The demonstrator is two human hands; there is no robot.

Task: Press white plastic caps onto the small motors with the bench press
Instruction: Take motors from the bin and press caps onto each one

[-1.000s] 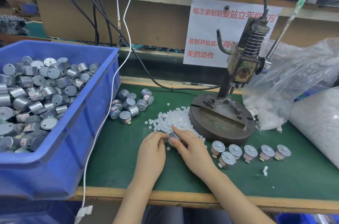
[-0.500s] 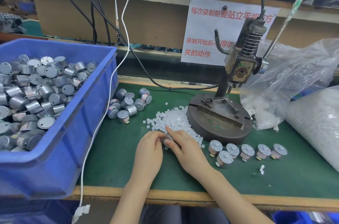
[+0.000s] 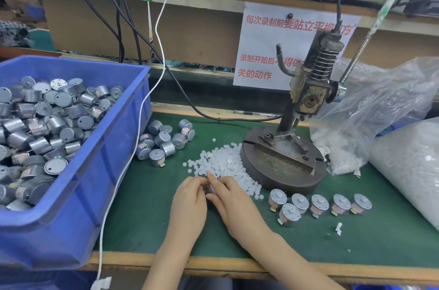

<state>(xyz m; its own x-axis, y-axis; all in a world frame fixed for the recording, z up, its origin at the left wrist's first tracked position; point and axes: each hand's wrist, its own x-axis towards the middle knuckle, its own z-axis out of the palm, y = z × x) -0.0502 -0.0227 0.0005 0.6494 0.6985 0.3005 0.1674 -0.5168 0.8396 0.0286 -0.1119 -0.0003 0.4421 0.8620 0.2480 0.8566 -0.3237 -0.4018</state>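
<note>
**Two hands meet over a small motor at the edge of a pile of caps**

Near the front edge of the green table, the left hand and right hand are pressed close together, as they were a second ago. Their fingers curl around a small motor, now almost hidden between them; a second ago more of its grey body showed. The right forefinger points forward and touches the nearest white caps, a loose heap just beyond the fingertips.

Just right of the right hand stand six capped motors, unmoved. Beyond those, right of the heap, is the bench press on its round base, with nothing under its ram.

Beyond and left of the left hand lies a cluster of bare motors. Farther left is a blue bin full of motors. At far right lie clear plastic bags.
</note>
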